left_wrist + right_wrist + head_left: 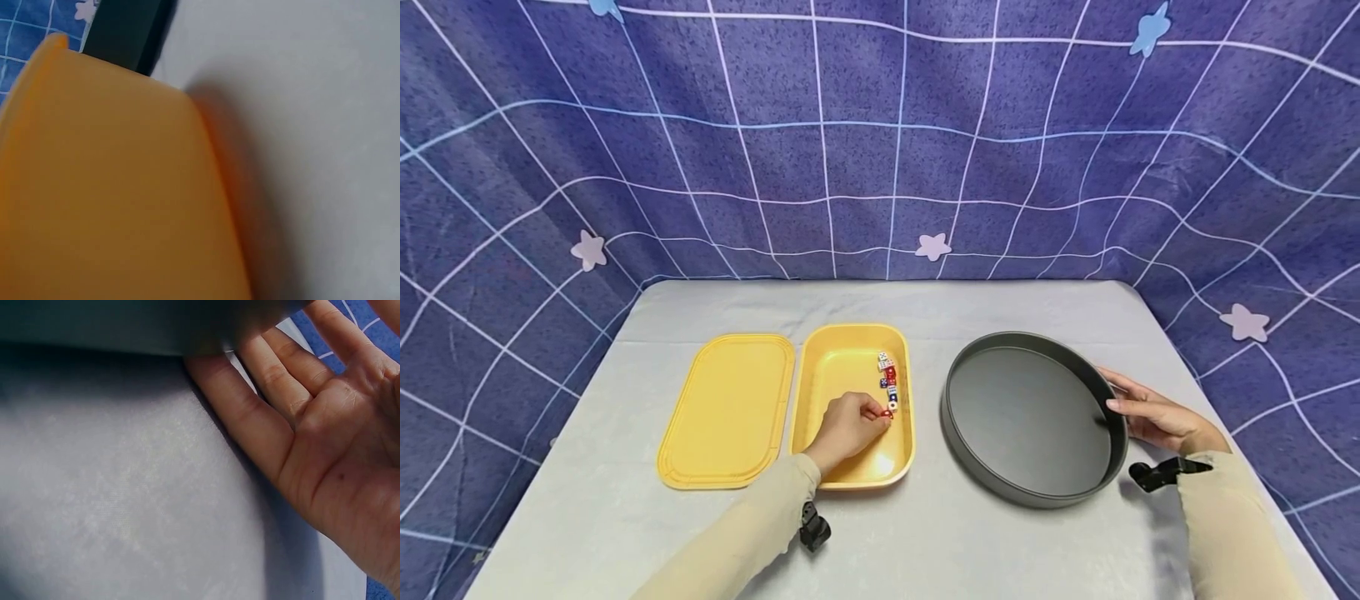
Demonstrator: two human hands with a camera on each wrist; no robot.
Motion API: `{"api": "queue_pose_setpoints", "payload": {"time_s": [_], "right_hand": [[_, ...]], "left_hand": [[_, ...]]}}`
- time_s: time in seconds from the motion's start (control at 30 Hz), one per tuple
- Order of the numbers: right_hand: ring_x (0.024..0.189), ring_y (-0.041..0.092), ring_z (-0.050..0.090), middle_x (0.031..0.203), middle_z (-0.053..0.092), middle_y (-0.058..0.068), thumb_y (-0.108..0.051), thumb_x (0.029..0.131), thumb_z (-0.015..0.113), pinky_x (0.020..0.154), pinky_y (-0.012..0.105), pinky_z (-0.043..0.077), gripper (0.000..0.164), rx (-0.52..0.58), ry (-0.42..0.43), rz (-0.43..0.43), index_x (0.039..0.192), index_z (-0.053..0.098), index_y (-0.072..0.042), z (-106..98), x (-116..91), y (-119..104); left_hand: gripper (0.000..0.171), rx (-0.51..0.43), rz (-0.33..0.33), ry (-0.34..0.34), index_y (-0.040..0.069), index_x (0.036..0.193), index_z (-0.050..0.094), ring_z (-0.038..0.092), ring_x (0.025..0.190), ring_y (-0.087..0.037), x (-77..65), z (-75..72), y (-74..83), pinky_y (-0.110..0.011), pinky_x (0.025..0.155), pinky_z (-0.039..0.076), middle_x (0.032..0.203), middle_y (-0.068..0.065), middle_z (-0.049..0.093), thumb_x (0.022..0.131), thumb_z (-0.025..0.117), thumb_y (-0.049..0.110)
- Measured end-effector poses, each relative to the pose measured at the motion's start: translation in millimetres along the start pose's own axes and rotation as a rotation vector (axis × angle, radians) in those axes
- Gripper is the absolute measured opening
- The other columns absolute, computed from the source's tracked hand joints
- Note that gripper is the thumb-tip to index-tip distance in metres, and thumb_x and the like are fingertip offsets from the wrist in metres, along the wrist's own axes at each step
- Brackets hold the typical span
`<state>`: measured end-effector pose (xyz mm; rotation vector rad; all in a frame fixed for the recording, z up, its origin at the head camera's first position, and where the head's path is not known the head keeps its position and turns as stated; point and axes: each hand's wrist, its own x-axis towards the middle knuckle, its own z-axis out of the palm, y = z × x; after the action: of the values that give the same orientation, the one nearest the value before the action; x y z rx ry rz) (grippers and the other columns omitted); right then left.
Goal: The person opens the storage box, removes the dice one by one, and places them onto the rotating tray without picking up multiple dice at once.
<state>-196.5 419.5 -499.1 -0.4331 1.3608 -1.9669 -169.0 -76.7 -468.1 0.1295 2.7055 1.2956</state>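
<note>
My left hand (848,427) reaches into a yellow plastic box (805,400) and pinches a red die (887,414) between thumb and fingertips. Beyond it, white, red and blue dice (891,375) form an uneven line along the box's right side. The left wrist view is mostly filled by the outer wall of the yellow box (125,175), and no hand shows there. At the right, my right hand (1161,417) holds a round dark grey baking pan (1030,417), thumb over the rim and fingers outside. From the right wrist, those fingers (240,415) touch the underside of the pan wall (112,328).
A flat yellow lid (730,408) lies on the table left of the box. Pale grey cloth covers the table (925,533). A blue curtain (865,158) with grid lines and stars encloses the back and sides.
</note>
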Motion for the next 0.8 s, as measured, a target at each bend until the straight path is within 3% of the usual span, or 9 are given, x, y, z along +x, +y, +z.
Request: {"api": "queue_pose_setpoints", "payload": {"time_s": [0.2, 0.43, 0.57, 0.8], "right_hand": [[0.119, 0.012, 0.053, 0.142, 0.048, -0.008, 0.006, 0.1, 0.029, 0.095, 0.036, 0.049, 0.06, 0.0, -0.011, -0.007, 0.149, 0.033, -0.03, 0, 0, 0], [0.12, 0.014, 0.053, 0.141, 0.049, -0.009, 0.005, 0.1, 0.03, 0.096, 0.037, 0.048, 0.06, -0.02, 0.0, 0.012, 0.148, 0.032, -0.031, 0, -1, -3], [0.121, 0.017, 0.053, 0.142, 0.049, -0.006, 0.005, 0.101, 0.029, 0.097, 0.038, 0.047, 0.061, 0.003, -0.021, 0.012, 0.15, 0.029, -0.031, 0, -2, -5], [0.122, 0.017, 0.053, 0.142, 0.049, -0.006, 0.005, 0.101, 0.027, 0.097, 0.038, 0.048, 0.061, 0.006, -0.021, 0.021, 0.15, 0.028, -0.032, -1, 0, -4]], "left_hand": [[0.006, -0.013, 0.013, -0.022, 0.008, 0.079, 0.069, 0.058, 0.062, -0.008, -5.4, -15.3, 11.9, -0.023, 0.062, 0.05, 0.071, 0.002, 0.066, 0.08, 0.074, 0.01], [0.006, 0.029, 0.146, 0.004, 0.01, 0.081, 0.07, 0.058, 0.064, -0.007, -9.2, -32.8, 43.3, -0.022, 0.062, 0.048, 0.071, 0.004, 0.066, 0.08, 0.076, 0.013], [0.004, 0.03, 0.221, 0.001, 0.011, 0.082, 0.072, 0.058, 0.065, -0.006, -6.3, -31.7, 65.2, -0.02, 0.062, 0.049, 0.073, 0.004, 0.067, 0.08, 0.075, 0.012], [0.004, 0.013, 0.322, -0.071, 0.01, 0.085, 0.074, 0.059, 0.066, -0.005, -0.1, -16.3, 103.8, -0.019, 0.067, 0.048, 0.076, 0.004, 0.069, 0.083, 0.074, 0.013]]}}
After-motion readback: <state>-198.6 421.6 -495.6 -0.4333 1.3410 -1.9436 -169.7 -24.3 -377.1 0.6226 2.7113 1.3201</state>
